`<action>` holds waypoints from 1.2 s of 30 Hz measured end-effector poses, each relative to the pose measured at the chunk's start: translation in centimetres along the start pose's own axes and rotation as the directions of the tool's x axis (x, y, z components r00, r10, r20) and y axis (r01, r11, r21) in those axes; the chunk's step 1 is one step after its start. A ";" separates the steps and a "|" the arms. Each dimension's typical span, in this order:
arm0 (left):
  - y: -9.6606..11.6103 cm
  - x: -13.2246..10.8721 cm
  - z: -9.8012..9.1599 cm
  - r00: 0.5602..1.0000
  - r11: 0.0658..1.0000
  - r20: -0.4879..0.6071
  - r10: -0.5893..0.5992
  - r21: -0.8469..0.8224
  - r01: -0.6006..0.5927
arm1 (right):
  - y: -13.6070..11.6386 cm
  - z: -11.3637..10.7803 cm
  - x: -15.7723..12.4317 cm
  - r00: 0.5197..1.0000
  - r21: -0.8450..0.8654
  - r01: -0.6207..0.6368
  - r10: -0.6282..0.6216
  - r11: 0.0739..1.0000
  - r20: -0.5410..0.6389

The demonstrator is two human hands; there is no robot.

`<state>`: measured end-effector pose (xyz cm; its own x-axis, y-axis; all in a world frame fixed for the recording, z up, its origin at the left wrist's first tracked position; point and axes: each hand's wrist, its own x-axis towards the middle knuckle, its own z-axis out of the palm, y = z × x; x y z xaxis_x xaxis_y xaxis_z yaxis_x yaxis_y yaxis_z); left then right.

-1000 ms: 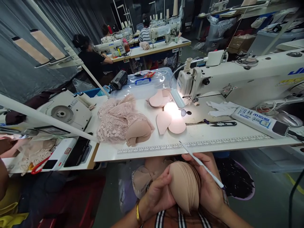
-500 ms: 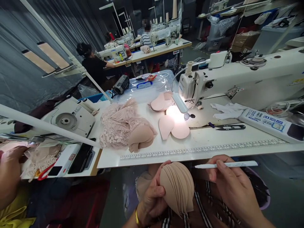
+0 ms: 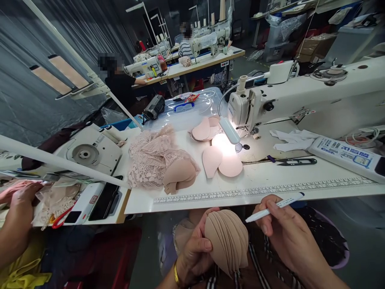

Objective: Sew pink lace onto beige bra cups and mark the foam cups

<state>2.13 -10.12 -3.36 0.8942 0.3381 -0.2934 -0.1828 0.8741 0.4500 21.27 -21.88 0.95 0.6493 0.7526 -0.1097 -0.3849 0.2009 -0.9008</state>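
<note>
My left hand (image 3: 197, 245) is closed around a fanned stack of beige bra cups (image 3: 227, 241), its thumb pressing on the top piece. The stack is held over my lap, just below the table's front edge. Between thumb and fingers, my right hand (image 3: 282, 220) grips a white marker pen (image 3: 275, 206). Its tip points left towards the stack and stands a little apart from it. On the white table, pink bra cups (image 3: 230, 162) lie under the machine's lamp (image 3: 230, 130). To their left, another beige cup stack (image 3: 179, 174) rests against lace fabric (image 3: 150, 154).
A sewing machine (image 3: 282, 92) stands at the right. Thread snips (image 3: 297, 161), a white glove (image 3: 291, 140) and a long box (image 3: 345, 154) lie nearby. A ruler strip (image 3: 255, 188) runs along the front edge. A co-worker's arm (image 3: 18, 216) reaches in at far left.
The marker in my right hand has tilted, its rear end rising and its tip dropping lower beside the stack. My left hand keeps its hold on the cups.
</note>
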 end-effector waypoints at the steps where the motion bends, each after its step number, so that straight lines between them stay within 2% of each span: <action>1: 0.0 0.0 0.0 1.000 1.000 -0.002 0.000 0.000 0.000 | 0.0 -0.1 -0.1 1.000 0.003 0.004 -0.004 1.000 0.001; 6: 0.0 0.0 0.0 1.000 1.000 -0.017 0.003 0.011 -0.003 | 0.3 -0.8 -0.6 0.999 -0.063 0.013 -0.016 0.998 -0.046; 10: -0.1 0.1 0.1 1.000 1.000 -0.009 -0.004 0.021 0.004 | 0.5 -1.0 -0.8 0.999 -0.063 -0.031 0.032 0.998 0.012; 13: -0.1 0.0 0.2 1.000 1.000 0.000 0.001 0.023 -0.001 | 0.3 -1.0 -0.7 1.000 -0.056 0.008 -0.007 0.998 0.028; 17: -0.1 0.0 0.1 1.000 1.000 0.014 -0.001 0.027 0.001 | 0.1 -0.6 -1.1 1.000 -0.140 0.008 -0.011 0.990 -0.021; 19: -0.1 0.0 0.0 1.000 1.000 0.021 -0.006 0.029 0.006 | 0.0 -0.3 -1.2 1.000 -0.155 0.001 -0.002 0.988 -0.007; 22: 0.0 0.0 -0.1 1.000 0.999 0.016 -0.003 0.035 0.003 | 0.1 -0.1 -1.3 0.997 -0.109 0.070 -0.067 0.992 0.029; 25: 0.0 -0.1 0.0 1.000 0.999 -0.008 0.000 0.046 0.000 | 0.0 -0.2 -1.3 0.991 -0.151 0.134 -0.130 0.979 0.032; 30: 0.1 -0.1 0.1 1.000 0.999 -0.014 0.002 0.032 -0.002 | -0.5 0.3 -1.7 0.997 -0.251 0.078 -0.075 0.965 0.021; 36: 0.1 0.0 -0.2 1.000 0.999 0.018 0.018 0.048 -0.019 | -0.7 1.2 -2.6 0.990 -0.296 0.138 -0.134 0.945 0.033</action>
<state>2.00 -9.99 -3.48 0.8981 0.3473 -0.2700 -0.1798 0.8500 0.4952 19.10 -23.22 2.32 0.6729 0.7392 0.0261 -0.0798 0.1077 -0.9910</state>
